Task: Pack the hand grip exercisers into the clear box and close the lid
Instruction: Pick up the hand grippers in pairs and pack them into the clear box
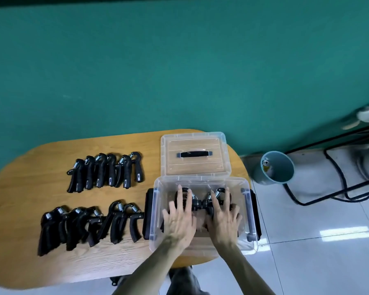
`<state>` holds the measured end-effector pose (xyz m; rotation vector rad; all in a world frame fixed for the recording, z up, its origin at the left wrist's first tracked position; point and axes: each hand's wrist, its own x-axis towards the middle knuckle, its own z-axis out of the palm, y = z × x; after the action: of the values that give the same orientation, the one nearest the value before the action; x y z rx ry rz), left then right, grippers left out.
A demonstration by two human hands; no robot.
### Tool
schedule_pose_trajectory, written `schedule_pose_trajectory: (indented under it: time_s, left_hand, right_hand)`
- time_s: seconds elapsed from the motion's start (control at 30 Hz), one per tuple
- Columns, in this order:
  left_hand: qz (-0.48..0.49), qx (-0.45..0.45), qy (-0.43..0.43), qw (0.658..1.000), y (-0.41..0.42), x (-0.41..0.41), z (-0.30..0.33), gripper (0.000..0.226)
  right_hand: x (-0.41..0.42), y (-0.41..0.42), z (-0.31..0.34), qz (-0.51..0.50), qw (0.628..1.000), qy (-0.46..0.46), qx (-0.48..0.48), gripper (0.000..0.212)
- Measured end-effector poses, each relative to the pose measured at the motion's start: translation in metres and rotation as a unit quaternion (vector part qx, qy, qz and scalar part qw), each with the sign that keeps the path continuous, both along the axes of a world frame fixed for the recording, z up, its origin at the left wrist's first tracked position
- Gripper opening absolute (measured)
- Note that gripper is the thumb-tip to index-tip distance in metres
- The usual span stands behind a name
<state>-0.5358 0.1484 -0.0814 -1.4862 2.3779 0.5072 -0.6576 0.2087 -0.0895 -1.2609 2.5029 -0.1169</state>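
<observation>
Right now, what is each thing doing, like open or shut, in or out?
Clear box: open, some exercisers inside.
Lid: off, flat behind the box.
Left hand: flat, pressing exercisers down.
Right hand: the same.
Far row of exercisers: unpacked.
Near row of exercisers: unpacked.

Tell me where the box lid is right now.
In the head view the lid lies flat on the wooden table, directly behind the clear box at the table's far right, handle facing up.

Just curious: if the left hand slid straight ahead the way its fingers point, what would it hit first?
Probably the far wall of the clear box; the left hand lies on the grip exercisers inside. The lid lies beyond.
</observation>
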Motion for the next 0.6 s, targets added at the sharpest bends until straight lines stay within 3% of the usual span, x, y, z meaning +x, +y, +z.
schedule_pose_trajectory:
  time_s: [0.27, 0.6]
  left_hand:
    - [0.037, 0.014, -0.034, 0.999, 0.004, -0.013, -0.055, 0.086]
    - [0.082, 0.049, -0.027, 0.995, 0.002, -0.025, -0.100, 0.081]
  right_hand:
    - [-0.014, -0.001, -0.054, 0.026, 0.997, -0.051, 0.050, 0.096]
    - [-0.030, -0.001, -0.106, 0.087, 0.990, -0.089, 0.067, 0.081]
